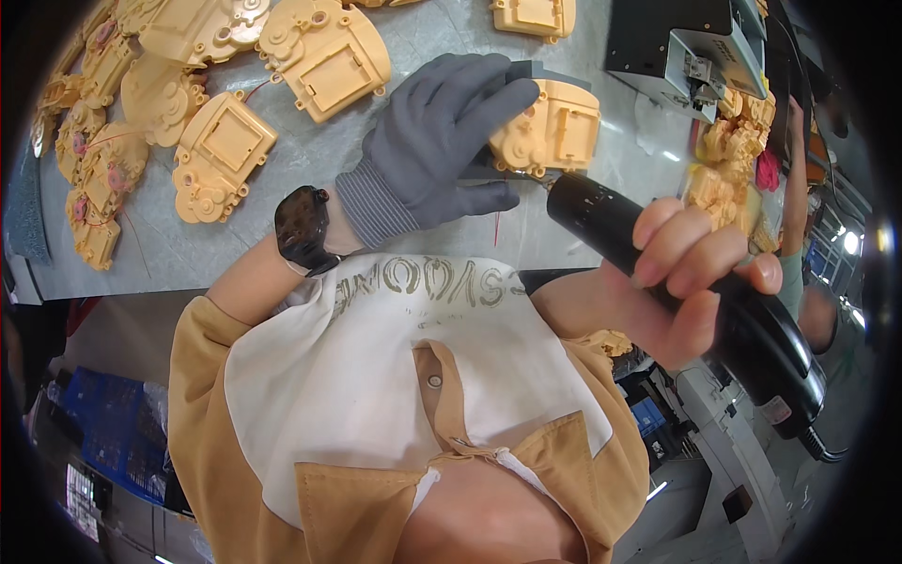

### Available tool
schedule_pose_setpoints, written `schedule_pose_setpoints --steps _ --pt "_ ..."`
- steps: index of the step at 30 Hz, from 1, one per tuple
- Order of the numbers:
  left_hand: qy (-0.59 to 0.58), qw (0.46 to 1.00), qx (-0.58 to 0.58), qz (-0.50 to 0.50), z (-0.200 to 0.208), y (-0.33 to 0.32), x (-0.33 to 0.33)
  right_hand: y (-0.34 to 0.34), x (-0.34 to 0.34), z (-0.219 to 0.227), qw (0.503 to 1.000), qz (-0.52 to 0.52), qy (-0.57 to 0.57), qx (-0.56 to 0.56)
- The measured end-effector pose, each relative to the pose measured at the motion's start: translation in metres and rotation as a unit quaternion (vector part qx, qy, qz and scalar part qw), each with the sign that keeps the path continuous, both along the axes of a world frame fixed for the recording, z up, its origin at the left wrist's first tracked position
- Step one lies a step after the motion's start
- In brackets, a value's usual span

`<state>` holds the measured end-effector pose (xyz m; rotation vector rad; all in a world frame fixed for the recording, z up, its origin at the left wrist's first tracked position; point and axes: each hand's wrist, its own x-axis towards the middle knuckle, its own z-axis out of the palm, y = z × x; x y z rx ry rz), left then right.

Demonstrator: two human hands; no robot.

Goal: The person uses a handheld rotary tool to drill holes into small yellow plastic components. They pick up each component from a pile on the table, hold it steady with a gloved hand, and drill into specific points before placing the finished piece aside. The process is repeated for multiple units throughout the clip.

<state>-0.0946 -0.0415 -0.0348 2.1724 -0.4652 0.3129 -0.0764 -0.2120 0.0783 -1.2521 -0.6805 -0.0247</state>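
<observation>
My left hand (446, 141), in a grey knitted glove, grips the left side of a yellow plastic housing (575, 132), index finger over its top edge and thumb below. The housing rests over a dark block (540, 70), partly hidden by it and the glove. My bare right hand (695, 273) is wrapped around a black electric screwdriver (601, 221). Its bit reaches the lower edge of the housing, near the thumb; whether it touches a screw there is too small to tell.
More yellow housings (324, 58) lie across the left of the metal table (310, 155), some with red wires. A black and silver machine (700, 56) stands at the right, beside a pile of small yellow parts (733, 150). Another person's arm (797, 179) shows at far right.
</observation>
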Motion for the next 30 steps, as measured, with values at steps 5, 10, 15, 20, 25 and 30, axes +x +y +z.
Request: schedule_pose_setpoints --steps 5,10,15,20,25,30 --pt "0.009 1.000 -0.004 0.011 -0.003 -0.002 0.001 -0.002 0.003 -0.003 1.000 0.027 -0.009 -0.008" --pt "0.016 1.000 -0.013 0.009 -0.004 -0.003 0.003 -0.007 0.007 -0.005 0.998 0.058 -0.007 -0.028" --pt "0.008 1.000 -0.017 0.016 -0.005 -0.005 0.005 -0.011 0.012 -0.004 0.994 0.102 -0.003 -0.050" --pt "0.000 1.000 -0.021 0.005 -0.010 -0.006 0.008 -0.001 0.012 -0.003 0.996 0.066 0.003 -0.061" --pt "0.022 1.000 0.004 0.007 -0.011 -0.004 0.007 0.021 0.012 -0.007 0.996 0.021 -0.034 -0.084" --pt "0.017 1.000 -0.014 -0.006 -0.007 -0.006 0.010 0.021 0.015 -0.004 0.995 0.018 -0.018 -0.096"
